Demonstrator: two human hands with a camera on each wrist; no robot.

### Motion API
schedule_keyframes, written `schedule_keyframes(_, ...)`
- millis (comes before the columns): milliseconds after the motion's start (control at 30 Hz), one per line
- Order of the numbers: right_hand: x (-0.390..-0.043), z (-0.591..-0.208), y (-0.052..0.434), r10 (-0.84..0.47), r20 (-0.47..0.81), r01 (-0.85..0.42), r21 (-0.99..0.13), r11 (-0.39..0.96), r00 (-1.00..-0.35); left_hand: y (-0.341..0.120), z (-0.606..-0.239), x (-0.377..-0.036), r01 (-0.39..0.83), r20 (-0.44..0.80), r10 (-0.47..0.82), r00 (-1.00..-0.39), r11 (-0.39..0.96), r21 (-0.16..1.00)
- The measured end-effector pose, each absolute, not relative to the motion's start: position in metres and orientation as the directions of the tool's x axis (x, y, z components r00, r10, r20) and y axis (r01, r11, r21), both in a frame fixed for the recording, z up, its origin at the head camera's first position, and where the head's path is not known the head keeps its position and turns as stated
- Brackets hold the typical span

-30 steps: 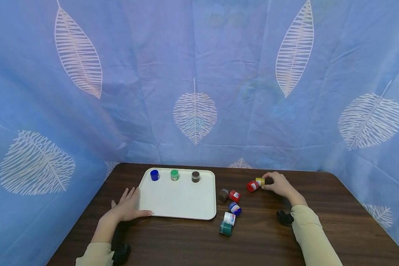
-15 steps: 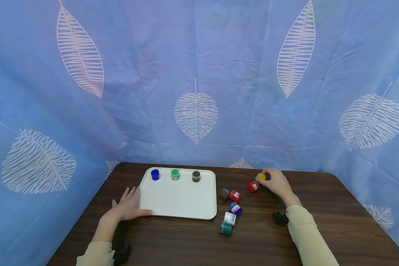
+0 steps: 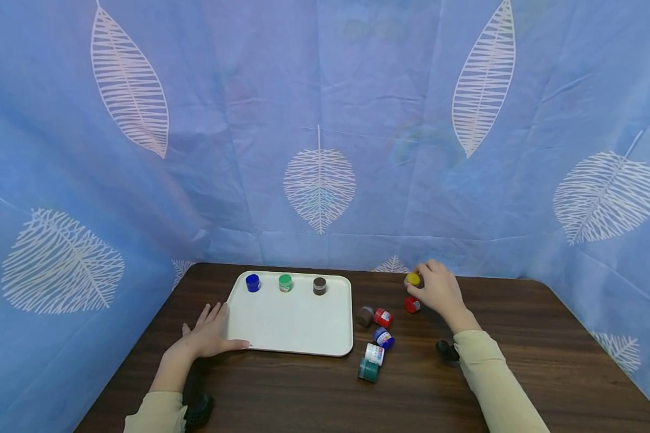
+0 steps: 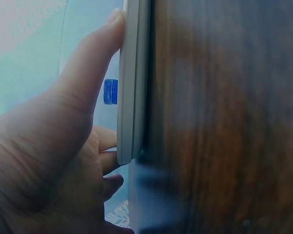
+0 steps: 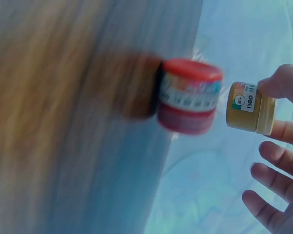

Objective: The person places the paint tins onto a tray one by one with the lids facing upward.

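Note:
My right hand pinches a small yellow paint jar between thumb and index finger, the other fingers spread; the jar is raised off the table. A red paint jar lies on the table just below it, its label showing in the right wrist view. My left hand rests at the near left corner of a white tray, thumb along the front rim and fingers extended at the left side. On the tray's far side stand upright a blue jar, a green jar and a dark brown jar.
Right of the tray, several jars lie on the dark wooden table: brown, red, blue, white and dark green. A blue leaf-patterned curtain hangs behind the table.
My right hand has picked up the yellow jar from beside the red one, lifted it with its lid turned up, and moved it left. My left hand and the tray stay put.

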State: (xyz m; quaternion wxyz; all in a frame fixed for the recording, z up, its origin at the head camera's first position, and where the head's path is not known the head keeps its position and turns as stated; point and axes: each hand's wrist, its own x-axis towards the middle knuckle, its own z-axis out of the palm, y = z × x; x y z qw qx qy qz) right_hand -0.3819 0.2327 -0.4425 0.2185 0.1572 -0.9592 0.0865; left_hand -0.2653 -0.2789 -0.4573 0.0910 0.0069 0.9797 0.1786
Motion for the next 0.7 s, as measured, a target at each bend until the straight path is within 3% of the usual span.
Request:
schedule_keyframes(333, -0.377, -0.428, 0.199, -0.336, 0.461, -0.394, -0.033, 0.919, -0.821, -0.28, -0.46, -0.268, -0.035, -0.187, 0.038, -0.982, 0.928, 0.372)
schedule_keyframes(700, -0.372, -0.419, 0.165, -0.413, 0.488, -0.473, 0.001, 0.881, -0.769, -0.279, -0.46, -0.269, -0.027, -0.158, 0.021, -0.987, 0.955, 0.295)
